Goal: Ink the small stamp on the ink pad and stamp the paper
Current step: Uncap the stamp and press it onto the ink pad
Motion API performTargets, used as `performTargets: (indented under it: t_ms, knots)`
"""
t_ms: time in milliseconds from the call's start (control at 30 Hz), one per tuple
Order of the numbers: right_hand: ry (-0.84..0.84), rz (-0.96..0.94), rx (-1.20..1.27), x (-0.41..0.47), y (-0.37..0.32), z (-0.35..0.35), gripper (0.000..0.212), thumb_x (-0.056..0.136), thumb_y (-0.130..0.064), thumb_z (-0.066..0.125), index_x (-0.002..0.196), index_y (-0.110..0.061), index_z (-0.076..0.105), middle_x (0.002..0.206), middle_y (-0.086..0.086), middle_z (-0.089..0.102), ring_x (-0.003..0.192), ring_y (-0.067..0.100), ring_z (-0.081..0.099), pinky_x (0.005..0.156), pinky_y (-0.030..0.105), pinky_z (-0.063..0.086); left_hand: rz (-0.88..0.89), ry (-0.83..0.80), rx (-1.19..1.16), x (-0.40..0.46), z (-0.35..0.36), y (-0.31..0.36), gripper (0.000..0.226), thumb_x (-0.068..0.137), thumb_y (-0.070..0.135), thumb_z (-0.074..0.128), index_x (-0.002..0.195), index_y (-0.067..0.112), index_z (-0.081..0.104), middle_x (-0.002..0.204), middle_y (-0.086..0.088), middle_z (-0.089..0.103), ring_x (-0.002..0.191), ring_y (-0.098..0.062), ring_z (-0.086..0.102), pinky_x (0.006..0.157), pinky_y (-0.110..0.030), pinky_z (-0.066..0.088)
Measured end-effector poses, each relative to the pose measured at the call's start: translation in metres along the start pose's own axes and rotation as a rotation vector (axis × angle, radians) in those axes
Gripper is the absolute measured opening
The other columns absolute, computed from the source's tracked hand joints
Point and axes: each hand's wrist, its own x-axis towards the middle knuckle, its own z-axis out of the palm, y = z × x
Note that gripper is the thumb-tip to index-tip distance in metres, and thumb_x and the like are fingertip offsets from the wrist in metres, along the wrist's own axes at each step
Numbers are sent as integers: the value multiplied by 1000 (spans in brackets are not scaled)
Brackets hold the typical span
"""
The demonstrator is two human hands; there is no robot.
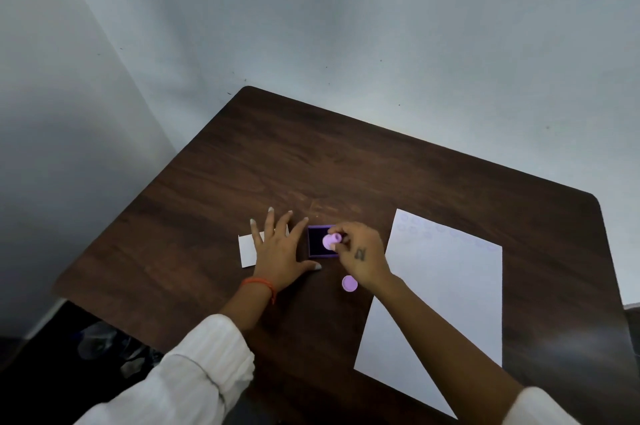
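Here, right fingers [341, 240] pinch one stamp [329, 240] over one ink pad [317, 242]; left hand [278, 251] splayed, empty.

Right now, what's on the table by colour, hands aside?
Purple: 3: ink pad, stamp held in the right hand, round cap
White: 2: paper, small card under the left hand
Total: 5
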Motion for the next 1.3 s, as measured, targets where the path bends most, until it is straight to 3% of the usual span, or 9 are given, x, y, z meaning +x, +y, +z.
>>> performTargets:
  t_ms: [67, 133, 300, 500, 700, 867, 1033, 1133, 1300]
  knots:
    - [-100, -108, -111, 8, -5, 8, 20, 78, -4, 60, 97, -4, 64, 101, 17, 66, 93, 30, 59, 79, 36, 48, 29, -22, 30, 5, 1, -1, 89, 66, 63, 64, 140, 35, 23, 155, -8, 18, 143, -34, -10, 107, -62, -17]
    - [-153, -181, -217, 12, -2, 15, 23, 81, 0, 55, 103, -2, 62, 104, 22, 62, 98, 36, 56, 85, 42, 45, 49, -31, 48, 8, 2, -2, 84, 67, 65, 61, 138, 36, 27, 155, -9, 17, 142, -35, -11, 106, -63, -18]
    - [-398, -128, -483, 31, 0, 26, 38, 83, -5, 60, 120, -6, 52, 129, 17, 55, 119, 32, 50, 103, 39, 40, 48, 11, 46, 12, 8, -4, 74, 67, 66, 60, 132, 37, 38, 154, -8, 21, 142, -35, -12, 104, -62, -23]
    - [-310, -299, -571, 20, 5, 27, 38, 86, -6, 54, 123, -4, 48, 131, 19, 52, 124, 32, 46, 105, 39, 39, 44, 37, 12, 14, 11, -7, 72, 64, 65, 62, 128, 39, 43, 153, -7, 23, 142, -33, -14, 101, -59, -27]
    - [-268, -300, -537, 16, 4, 26, 38, 86, -7, 56, 124, -6, 49, 132, 18, 53, 125, 31, 46, 106, 38, 37, 38, 6, 38, 15, 8, -4, 72, 65, 65, 62, 130, 40, 40, 154, -6, 21, 142, -33, -15, 102, -61, -25]
    - [-252, -151, -367, 26, -2, 16, 23, 80, -2, 58, 103, 0, 62, 108, 19, 63, 101, 33, 59, 84, 27, 41, 27, 18, 23, 12, 4, -3, 72, 64, 63, 65, 128, 38, 44, 153, -7, 24, 142, -34, -15, 101, -61, -26]
    - [-333, -191, -492, 17, -4, 23, 35, 85, -4, 56, 120, -4, 52, 127, 18, 56, 120, 31, 51, 103, 35, 39, 16, -3, 68, 12, 5, -2, 74, 65, 66, 62, 131, 41, 38, 155, -7, 19, 142, -34, -16, 100, -62, -26]
    - [-263, -247, -515, 14, -3, 26, 36, 86, -7, 54, 122, -6, 51, 129, 17, 55, 123, 29, 49, 105, 36, 38, 23, -13, 76, 13, 7, -3, 74, 67, 65, 61, 132, 41, 37, 155, -8, 18, 142, -35, -15, 100, -62, -26]
    - [-283, -258, -547, 12, -4, 24, 37, 88, -8, 53, 124, -6, 48, 134, 17, 52, 127, 29, 45, 108, 37, 35, 31, -24, 74, 14, 7, -3, 74, 68, 63, 61, 133, 40, 36, 155, -7, 16, 142, -35, -15, 102, -63, -23]
